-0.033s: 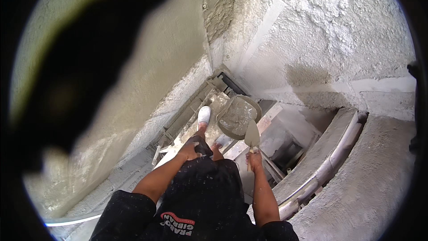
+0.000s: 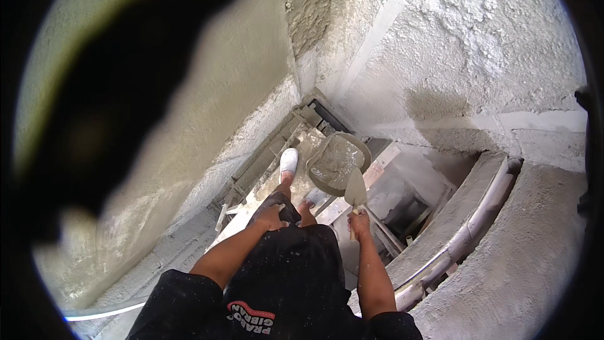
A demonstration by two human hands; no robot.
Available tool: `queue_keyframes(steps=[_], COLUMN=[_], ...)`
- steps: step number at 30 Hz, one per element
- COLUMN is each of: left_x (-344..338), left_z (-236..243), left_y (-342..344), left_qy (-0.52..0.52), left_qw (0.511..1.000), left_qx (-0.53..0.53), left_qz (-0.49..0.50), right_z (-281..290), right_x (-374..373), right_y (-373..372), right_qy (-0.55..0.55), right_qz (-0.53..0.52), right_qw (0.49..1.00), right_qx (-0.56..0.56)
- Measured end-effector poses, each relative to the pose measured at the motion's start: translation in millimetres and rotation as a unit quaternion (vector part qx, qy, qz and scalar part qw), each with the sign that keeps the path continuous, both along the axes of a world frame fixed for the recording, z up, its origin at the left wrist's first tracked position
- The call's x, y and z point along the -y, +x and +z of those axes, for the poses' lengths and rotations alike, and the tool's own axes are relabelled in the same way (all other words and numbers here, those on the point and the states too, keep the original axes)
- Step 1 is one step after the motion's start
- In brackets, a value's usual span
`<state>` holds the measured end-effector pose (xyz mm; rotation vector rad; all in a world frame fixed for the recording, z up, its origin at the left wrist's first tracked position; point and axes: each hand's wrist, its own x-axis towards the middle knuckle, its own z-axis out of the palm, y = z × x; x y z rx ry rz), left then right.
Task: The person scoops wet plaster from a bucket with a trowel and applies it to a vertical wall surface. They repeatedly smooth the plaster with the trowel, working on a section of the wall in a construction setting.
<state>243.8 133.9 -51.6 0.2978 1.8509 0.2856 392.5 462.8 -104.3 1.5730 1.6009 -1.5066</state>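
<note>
My right grip's closed round the trowel handle, blade by the tub rim. Tub's close in front, likely for reach. Left grip on shorts; can't tell if clenched.

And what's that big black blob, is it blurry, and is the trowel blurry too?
Head view: the dark shape at upper left is out of focus, likely close to the lens, too blurred to name; head view: the trowel in the right hand looks fairly sharp; head view: the rough wall at upper right looks brightly lit.
</note>
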Motion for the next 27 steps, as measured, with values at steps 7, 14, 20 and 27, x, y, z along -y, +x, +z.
queue_keyframes(steps=[7,14,20,27], left_x=[1.2,-0.6,-10.7,-5.9], left_z=[-75.0,-133.3,-152.6,-159.2], left_y=[46.3,36.1,28.1,21.9], left_qy=[-0.106,-0.176,-0.172,-0.150], left_qw=[0.989,0.981,0.982,0.983], left_qx=[0.024,0.000,-0.047,-0.061], left_qz=[-0.102,-0.077,-0.060,-0.080], right_z=[-91.0,-186.1,-229.6,-402.8], right_x=[14.1,28.8,10.4,-49.5], right_y=[-31.8,-21.8,-22.1,-83.5], right_qy=[-0.017,0.032,0.151,0.247], right_qz=[-0.025,0.061,0.238,0.224], right_qw=[0.999,0.996,0.951,0.931], right_qx=[0.044,0.062,0.127,0.150])
